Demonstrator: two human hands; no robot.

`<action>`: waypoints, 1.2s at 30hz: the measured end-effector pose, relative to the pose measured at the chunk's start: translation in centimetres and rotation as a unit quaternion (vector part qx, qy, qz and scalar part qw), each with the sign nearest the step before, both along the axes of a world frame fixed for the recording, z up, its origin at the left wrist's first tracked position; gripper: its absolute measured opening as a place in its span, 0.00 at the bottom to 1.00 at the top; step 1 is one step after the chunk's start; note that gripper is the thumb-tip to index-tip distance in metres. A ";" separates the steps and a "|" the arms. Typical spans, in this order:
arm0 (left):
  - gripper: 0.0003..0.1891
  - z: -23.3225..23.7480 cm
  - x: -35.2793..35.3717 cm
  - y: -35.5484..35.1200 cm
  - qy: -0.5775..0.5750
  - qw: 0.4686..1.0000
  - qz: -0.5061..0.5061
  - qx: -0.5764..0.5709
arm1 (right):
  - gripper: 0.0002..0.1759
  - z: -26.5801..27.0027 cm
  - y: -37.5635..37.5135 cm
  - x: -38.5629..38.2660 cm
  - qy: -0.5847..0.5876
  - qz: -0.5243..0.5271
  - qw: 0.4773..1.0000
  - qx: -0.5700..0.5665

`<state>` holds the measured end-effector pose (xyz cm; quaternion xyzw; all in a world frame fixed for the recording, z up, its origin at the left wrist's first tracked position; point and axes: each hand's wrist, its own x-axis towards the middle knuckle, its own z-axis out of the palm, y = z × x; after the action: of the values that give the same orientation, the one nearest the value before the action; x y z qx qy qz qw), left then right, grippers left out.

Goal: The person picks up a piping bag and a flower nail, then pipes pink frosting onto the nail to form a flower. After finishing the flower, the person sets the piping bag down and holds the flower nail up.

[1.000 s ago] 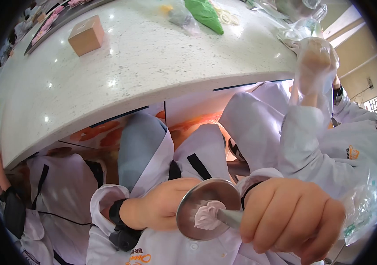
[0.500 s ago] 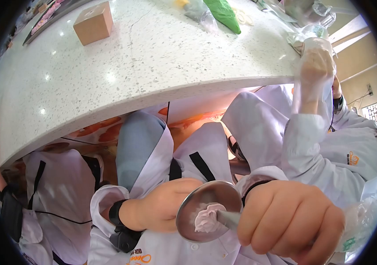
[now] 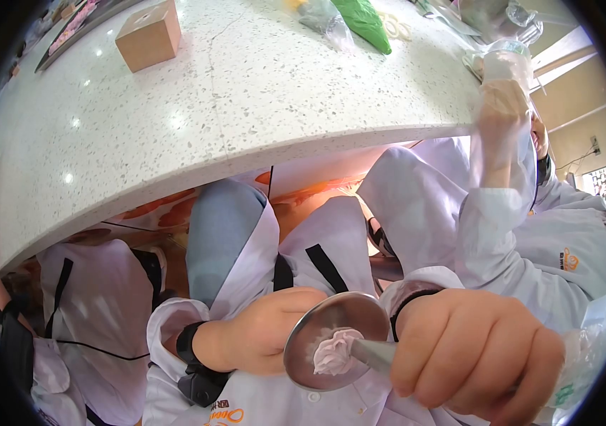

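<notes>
My left hand (image 3: 257, 337) is closed behind a round metal flower nail (image 3: 303, 334), whose stem is hidden. On the nail's disc sits a small ruffled mound of pale pink cream (image 3: 335, 352). From the fist of my right hand (image 3: 484, 351) a metal piping tip (image 3: 372, 353) points left, its end right at the cream. My right fingers are wrapped round the piping bag behind that tip and hide most of it. Crumpled clear plastic with green print (image 3: 579, 358) shows just beyond the right fist.
Ahead curves a speckled white counter (image 3: 196, 106) bearing a wooden block (image 3: 148, 37), a green piping bag (image 3: 361, 25) and a clear bag (image 3: 324, 21). A tray (image 3: 79, 32) lies far left. A co-worker's gloved hand (image 3: 505, 99) is at the right; another person (image 3: 97, 305) sits left.
My right hand has shifted slightly right, so more of the piping tip shows. The flower nail has barely moved. The co-worker's gloved hand at the right has moved down a little.
</notes>
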<state>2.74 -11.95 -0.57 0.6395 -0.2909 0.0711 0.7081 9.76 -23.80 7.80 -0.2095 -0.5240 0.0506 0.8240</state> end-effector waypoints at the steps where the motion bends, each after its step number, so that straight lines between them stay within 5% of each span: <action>1: 0.13 0.0 0.0 0.0 0.000 1.000 0.000 0.000 | 0.08 0.0 0.0 0.0 0.002 0.005 1.000 0.004; 3: 0.12 0.1 0.0 -0.1 0.003 1.000 0.006 -0.004 | 0.07 0.3 -0.1 0.7 0.004 0.009 1.000 0.008; 5: 0.12 0.1 0.1 -0.1 0.002 1.000 0.006 -0.009 | 0.07 0.9 -0.3 2.4 -0.119 0.106 0.986 -0.050; 8: 0.11 0.1 0.1 -0.2 0.002 1.000 0.006 -0.015 | 0.06 0.0 0.0 0.2 -0.001 0.011 1.000 0.010; 15: 0.12 0.0 0.1 0.1 0.006 1.000 0.009 -0.011 | 0.06 1.5 -0.2 1.7 -0.074 0.050 0.996 -0.032; 17: 0.12 0.0 0.1 0.0 0.003 1.000 0.022 -0.021 | 0.07 2.5 -1.4 2.3 -0.074 0.136 0.967 -0.203; 26: 0.12 0.0 0.2 0.3 0.008 1.000 0.007 -0.006 | 0.08 1.0 -0.1 2.3 -0.091 0.072 0.991 -0.060; 29: 0.12 0.0 0.3 0.2 -0.006 1.000 0.014 -0.001 | 0.06 1.5 -1.1 2.2 -0.030 0.130 0.980 -0.145; 36: 0.11 0.1 0.2 0.2 -0.019 1.000 0.022 0.000 | 0.06 1.5 -1.3 1.6 -0.006 0.102 0.984 -0.144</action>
<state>2.95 -11.76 -0.51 0.6444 -0.2899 0.0984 0.7008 11.37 -25.05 9.35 -0.2715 -0.5347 0.2080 0.7727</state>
